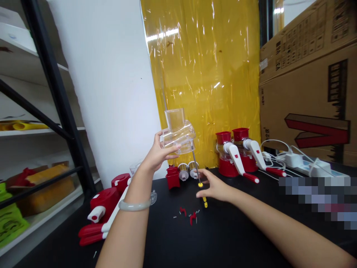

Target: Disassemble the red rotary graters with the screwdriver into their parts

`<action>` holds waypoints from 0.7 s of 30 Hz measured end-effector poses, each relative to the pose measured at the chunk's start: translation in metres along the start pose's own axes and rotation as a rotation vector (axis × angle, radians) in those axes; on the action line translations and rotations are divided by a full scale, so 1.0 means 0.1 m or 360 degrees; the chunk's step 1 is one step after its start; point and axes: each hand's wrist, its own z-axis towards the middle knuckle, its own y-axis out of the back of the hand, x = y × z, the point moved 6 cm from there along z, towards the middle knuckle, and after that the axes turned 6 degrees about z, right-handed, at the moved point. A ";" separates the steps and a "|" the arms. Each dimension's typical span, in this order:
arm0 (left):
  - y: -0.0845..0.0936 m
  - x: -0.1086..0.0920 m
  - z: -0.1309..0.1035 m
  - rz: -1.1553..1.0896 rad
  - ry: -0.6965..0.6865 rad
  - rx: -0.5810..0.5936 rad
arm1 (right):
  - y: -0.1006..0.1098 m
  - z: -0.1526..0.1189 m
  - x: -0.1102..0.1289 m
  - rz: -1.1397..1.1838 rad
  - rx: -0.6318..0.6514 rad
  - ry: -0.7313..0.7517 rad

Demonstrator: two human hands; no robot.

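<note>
My left hand [160, 150] grips a clear plastic grater housing [180, 132] with a chute on top, raised above the black table. Closed around a screwdriver [196, 163] is my right hand [213, 186]; its yellow handle points down and its shaft runs up to the housing's lower right edge. Whether the tip sits on a screw is too small to tell. On the table below lie two small red plastic pieces [193, 217] and several loose screws [174, 217].
Two assembled red-and-white rotary graters [228, 167] stand at back right beside a power strip [306, 167] with cables. Red bases [104, 201] and crank handles [92, 236] lie at left. Drum cutters [183, 172] and red hoppers [173, 178] sit behind. A large carton [306, 85] stands right.
</note>
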 end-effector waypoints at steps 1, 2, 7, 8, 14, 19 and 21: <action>0.00 0.00 0.00 0.0001 0.0001 0.0006 | -0.01 -0.01 0.01 0.0028 0.0037 0.0013; 0.00 -0.01 0.00 0.0001 0.0004 0.0007 | -0.04 -0.01 0.03 0.0084 0.0114 0.0028; 0.01 -0.01 -0.01 -0.0027 0.0002 0.0001 | -0.08 -0.02 0.05 0.0109 0.0275 -0.0010; 0.01 -0.01 0.00 -0.0035 -0.0005 0.0005 | -0.05 -0.02 0.05 0.0009 0.0185 -0.0018; 0.01 0.01 0.01 -0.0028 -0.0013 -0.0003 | -0.08 -0.05 0.11 0.0147 0.0357 0.0034; 0.01 0.00 0.00 0.0010 0.0004 -0.0050 | -0.02 -0.01 0.05 -0.0102 0.0138 -0.0029; 0.01 -0.01 0.00 0.0007 0.0004 -0.0048 | 0.00 -0.02 0.08 -0.0232 0.0079 -0.0004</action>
